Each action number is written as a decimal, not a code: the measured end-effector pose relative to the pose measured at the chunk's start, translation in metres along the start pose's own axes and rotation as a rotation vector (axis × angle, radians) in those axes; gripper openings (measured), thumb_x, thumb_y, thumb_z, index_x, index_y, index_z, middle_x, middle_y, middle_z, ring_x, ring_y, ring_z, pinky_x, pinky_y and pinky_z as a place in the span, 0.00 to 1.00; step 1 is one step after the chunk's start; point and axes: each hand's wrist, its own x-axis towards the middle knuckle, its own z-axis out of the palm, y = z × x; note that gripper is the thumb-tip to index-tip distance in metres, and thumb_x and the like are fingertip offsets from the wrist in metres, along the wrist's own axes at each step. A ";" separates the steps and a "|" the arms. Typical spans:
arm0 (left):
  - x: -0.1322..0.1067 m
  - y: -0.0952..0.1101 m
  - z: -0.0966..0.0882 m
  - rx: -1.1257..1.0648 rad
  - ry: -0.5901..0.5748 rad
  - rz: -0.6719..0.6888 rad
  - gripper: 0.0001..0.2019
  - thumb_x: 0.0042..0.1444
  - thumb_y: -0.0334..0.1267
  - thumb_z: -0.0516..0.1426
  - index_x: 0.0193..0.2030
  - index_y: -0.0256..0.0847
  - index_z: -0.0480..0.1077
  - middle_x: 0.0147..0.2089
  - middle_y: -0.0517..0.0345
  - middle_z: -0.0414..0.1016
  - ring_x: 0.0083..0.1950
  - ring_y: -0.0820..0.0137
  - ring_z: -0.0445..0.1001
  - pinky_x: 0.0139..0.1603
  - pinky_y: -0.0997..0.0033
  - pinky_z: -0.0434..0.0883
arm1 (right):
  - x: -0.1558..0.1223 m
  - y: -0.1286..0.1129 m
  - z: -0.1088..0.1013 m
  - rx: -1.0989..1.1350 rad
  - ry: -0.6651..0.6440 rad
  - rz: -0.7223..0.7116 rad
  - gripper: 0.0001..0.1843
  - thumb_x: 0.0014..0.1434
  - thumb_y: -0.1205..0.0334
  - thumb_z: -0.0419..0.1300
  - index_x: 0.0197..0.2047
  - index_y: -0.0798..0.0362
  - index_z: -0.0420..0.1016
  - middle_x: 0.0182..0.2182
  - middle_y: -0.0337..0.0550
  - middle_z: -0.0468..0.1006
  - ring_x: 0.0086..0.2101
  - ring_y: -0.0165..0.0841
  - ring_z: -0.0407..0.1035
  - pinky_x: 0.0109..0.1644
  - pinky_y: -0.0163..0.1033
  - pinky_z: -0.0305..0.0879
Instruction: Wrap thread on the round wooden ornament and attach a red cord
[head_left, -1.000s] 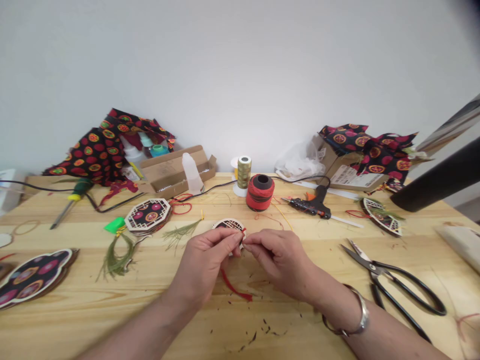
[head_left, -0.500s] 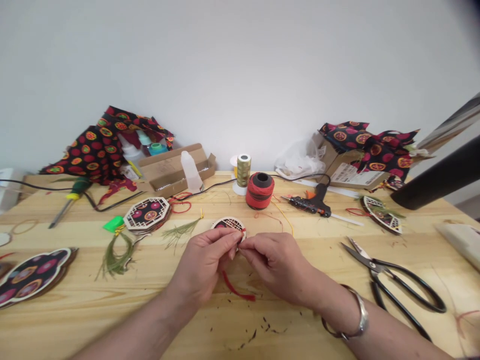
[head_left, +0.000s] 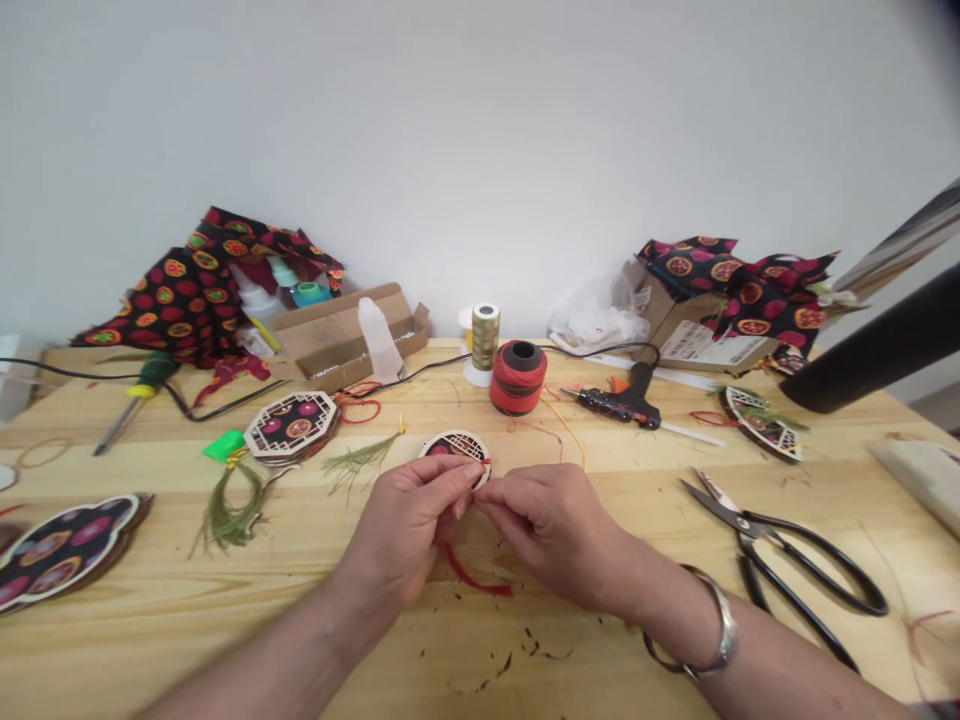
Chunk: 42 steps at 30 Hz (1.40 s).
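Observation:
At the middle of the table, my left hand (head_left: 416,510) is closed on the near edge of a small round ornament (head_left: 459,445) with a pale lattice frame over dark printed fabric. My right hand (head_left: 551,530) is pinched against its right side, fingertips close to the left thumb; what they grip looks like thin red cord, though the fingers mostly hide it. A red tassel (head_left: 480,585) hangs below the hands toward the tabletop. Just beyond stands a spool of red cord (head_left: 519,378), with a gold-green thread spool (head_left: 486,335) behind it.
Open scissors (head_left: 772,545) lie at right, a black glue gun (head_left: 619,405) behind them. To the left are an octagonal ornament (head_left: 292,427), a green tassel (head_left: 232,505), a larger fabric ornament (head_left: 67,550) and a screwdriver (head_left: 139,395). A cardboard box (head_left: 322,350) and a white bottle (head_left: 380,340) stand behind.
My fingertips have shifted very slightly left along with the round ornament, still closed together. The view has tilted a little; the other things on the table lie as before.

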 end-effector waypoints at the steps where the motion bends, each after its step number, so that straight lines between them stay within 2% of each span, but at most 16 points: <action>1: 0.000 0.000 0.000 0.005 0.001 0.002 0.06 0.41 0.36 0.66 0.24 0.36 0.76 0.14 0.67 0.63 0.19 0.82 0.56 0.17 0.81 0.49 | 0.000 0.000 0.000 -0.003 -0.004 -0.003 0.12 0.62 0.68 0.51 0.33 0.54 0.75 0.20 0.38 0.71 0.22 0.27 0.62 0.28 0.32 0.55; 6: 0.001 0.001 -0.001 0.002 -0.010 0.021 0.06 0.42 0.36 0.65 0.23 0.35 0.75 0.14 0.67 0.63 0.18 0.82 0.55 0.17 0.81 0.48 | 0.001 -0.002 -0.004 0.022 -0.021 0.021 0.10 0.61 0.67 0.52 0.35 0.55 0.75 0.24 0.40 0.74 0.25 0.28 0.64 0.30 0.33 0.56; 9: 0.001 0.003 -0.001 -0.008 -0.013 0.026 0.06 0.42 0.36 0.65 0.23 0.35 0.75 0.13 0.68 0.62 0.18 0.83 0.54 0.17 0.81 0.48 | 0.003 -0.003 -0.008 0.103 -0.026 0.063 0.10 0.60 0.65 0.53 0.32 0.55 0.74 0.23 0.40 0.73 0.25 0.28 0.64 0.30 0.33 0.57; 12: 0.001 0.003 -0.002 0.003 -0.038 0.033 0.07 0.44 0.37 0.65 0.23 0.35 0.75 0.13 0.68 0.63 0.17 0.83 0.53 0.17 0.81 0.48 | 0.006 0.002 -0.009 0.171 0.115 0.170 0.13 0.61 0.63 0.53 0.27 0.55 0.73 0.23 0.41 0.73 0.27 0.30 0.65 0.34 0.36 0.61; 15: 0.001 0.003 -0.002 0.024 -0.086 0.021 0.07 0.45 0.38 0.64 0.26 0.35 0.75 0.13 0.67 0.63 0.17 0.83 0.53 0.17 0.80 0.47 | 0.009 0.009 -0.006 0.301 0.293 0.246 0.06 0.59 0.65 0.57 0.33 0.54 0.75 0.32 0.44 0.76 0.36 0.33 0.68 0.43 0.40 0.64; 18: 0.000 0.002 -0.003 0.041 -0.113 0.017 0.08 0.46 0.38 0.64 0.27 0.34 0.76 0.12 0.68 0.61 0.16 0.83 0.51 0.17 0.80 0.46 | 0.011 0.013 -0.003 0.466 0.341 0.269 0.03 0.56 0.65 0.60 0.34 0.52 0.76 0.35 0.43 0.77 0.40 0.34 0.69 0.48 0.42 0.64; 23: -0.001 0.001 -0.003 0.056 -0.131 0.006 0.07 0.47 0.38 0.63 0.27 0.35 0.76 0.13 0.68 0.61 0.16 0.83 0.52 0.18 0.80 0.46 | 0.012 0.011 -0.004 0.630 0.297 0.290 0.01 0.52 0.66 0.64 0.30 0.52 0.76 0.34 0.42 0.77 0.38 0.32 0.71 0.47 0.40 0.65; 28: -0.002 0.001 -0.003 0.107 -0.193 -0.009 0.07 0.48 0.38 0.62 0.27 0.35 0.77 0.13 0.69 0.60 0.17 0.83 0.50 0.18 0.79 0.46 | 0.011 0.010 -0.002 0.673 0.231 0.305 0.06 0.56 0.68 0.58 0.27 0.54 0.71 0.31 0.39 0.76 0.34 0.30 0.69 0.43 0.36 0.65; 33: -0.003 0.001 -0.004 0.132 -0.237 0.012 0.06 0.48 0.36 0.62 0.27 0.36 0.77 0.13 0.68 0.61 0.17 0.82 0.51 0.18 0.79 0.47 | 0.012 0.008 -0.005 0.744 0.149 0.314 0.09 0.58 0.67 0.55 0.26 0.55 0.67 0.31 0.40 0.74 0.36 0.30 0.68 0.42 0.35 0.64; 36: -0.002 0.001 -0.005 0.120 -0.196 0.046 0.06 0.48 0.37 0.62 0.27 0.36 0.77 0.13 0.68 0.62 0.18 0.82 0.53 0.19 0.80 0.49 | 0.012 0.006 -0.007 0.885 0.070 0.396 0.09 0.61 0.60 0.53 0.34 0.56 0.70 0.32 0.42 0.74 0.34 0.29 0.69 0.40 0.36 0.66; 39: 0.000 0.003 -0.006 0.091 -0.115 0.080 0.06 0.47 0.38 0.63 0.27 0.36 0.77 0.14 0.67 0.63 0.18 0.82 0.54 0.19 0.80 0.50 | 0.012 0.005 -0.005 0.944 0.011 0.481 0.14 0.62 0.57 0.52 0.45 0.56 0.70 0.30 0.40 0.75 0.28 0.28 0.70 0.32 0.34 0.68; 42: 0.003 0.005 -0.005 0.052 -0.043 0.102 0.06 0.45 0.37 0.64 0.25 0.36 0.76 0.13 0.67 0.63 0.18 0.82 0.54 0.19 0.80 0.50 | 0.010 0.003 -0.003 0.785 0.027 0.453 0.10 0.59 0.62 0.56 0.42 0.54 0.75 0.32 0.41 0.79 0.30 0.28 0.72 0.34 0.33 0.67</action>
